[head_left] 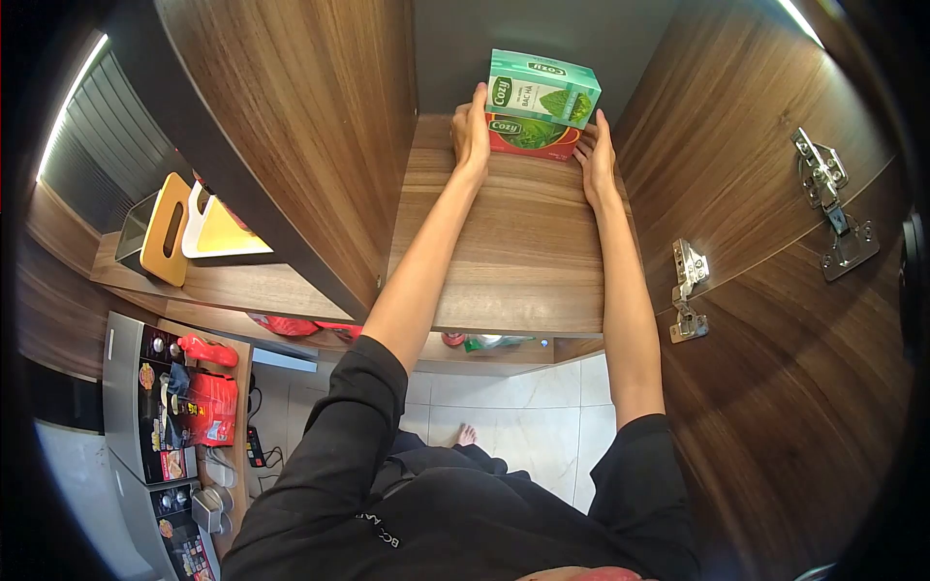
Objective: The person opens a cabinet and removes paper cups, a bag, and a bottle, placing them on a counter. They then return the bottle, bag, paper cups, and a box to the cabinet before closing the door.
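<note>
Two Cozy tea boxes are stacked against the back of an upper wooden cabinet compartment. The green mint tea box (pixel 528 92) lies on top of the red tea box (pixel 531 138), which rests on the cabinet shelf (pixel 518 261). My left hand (pixel 472 138) presses along the left side of the stack, fingers stretched upward. On the other side my right hand (pixel 598 162) meets the right ends of the boxes, its fingers partly behind them. The stack is held between both hands.
An open cabinet door (pixel 794 387) with metal hinges (pixel 690 290) stands at right. On the left shelf are a wooden cutting board (pixel 167 232) and a white-rimmed tray (pixel 201 228). Below left, a counter carries a red bag (pixel 213 407) and a red bottle (pixel 208 351).
</note>
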Available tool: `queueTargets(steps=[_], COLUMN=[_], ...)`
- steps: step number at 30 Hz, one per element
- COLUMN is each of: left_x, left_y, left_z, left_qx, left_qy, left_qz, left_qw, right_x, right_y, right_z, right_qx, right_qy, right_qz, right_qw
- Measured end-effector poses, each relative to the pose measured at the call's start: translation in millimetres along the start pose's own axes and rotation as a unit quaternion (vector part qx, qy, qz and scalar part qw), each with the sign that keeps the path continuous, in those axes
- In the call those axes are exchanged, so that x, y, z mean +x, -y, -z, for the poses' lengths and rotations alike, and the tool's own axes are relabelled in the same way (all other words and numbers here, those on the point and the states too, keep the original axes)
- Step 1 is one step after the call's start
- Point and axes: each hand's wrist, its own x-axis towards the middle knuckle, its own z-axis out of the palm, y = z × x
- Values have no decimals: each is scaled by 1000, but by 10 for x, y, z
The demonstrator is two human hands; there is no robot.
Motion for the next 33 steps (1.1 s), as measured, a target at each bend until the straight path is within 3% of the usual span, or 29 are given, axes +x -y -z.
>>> queueTargets(steps=[7,11,14,15,17,19,20,21,23,24,26,30,33], left_x=[-103,-119,-492,-688,-1150,-1657,-1920,-2192,-2668,-2875,-3259,-3766,-3973], left_y=[-5,36,-272,-359,-597,-798,-882,-956,-949,-893,-754,-356,25], left_z=[-68,-174,-146,-95,55,277,422,582,912,1080,1330,1825,2396], left_qx=[-16,-37,-64,-74,-138,-174,-167,-179,-138,-123,-112,-65,32], left_qy=[-9,-18,-14,-15,15,33,48,59,75,84,94,50,-17], left_qz=[-29,-23,-49,-61,-133,-196,-236,-218,-278,-297,-271,-220,-141], left_qw=[999,999,997,995,981,964,956,958,948,943,951,972,989], right_x=[-109,-260,-450,-623,-892,-1740,-1917,-2243,-2910,-3261,-3696,-4341,-4615], right_y=[88,96,219,281,304,680,499,570,696,709,385,-433,-1053], right_z=[-125,-140,-151,-143,74,-140,76,5,-196,-298,56,302,104], right_qx=[-24,38,122,194,228,282,244,258,286,209,276,213,180], right_qy=[-21,-33,-48,-34,-101,-96,-107,-113,-135,-187,-203,-117,-28], right_qz=[13,23,63,104,101,172,179,184,198,179,55,-11,-61], right_qw=[999,998,989,975,963,939,947,942,928,943,938,970,981])
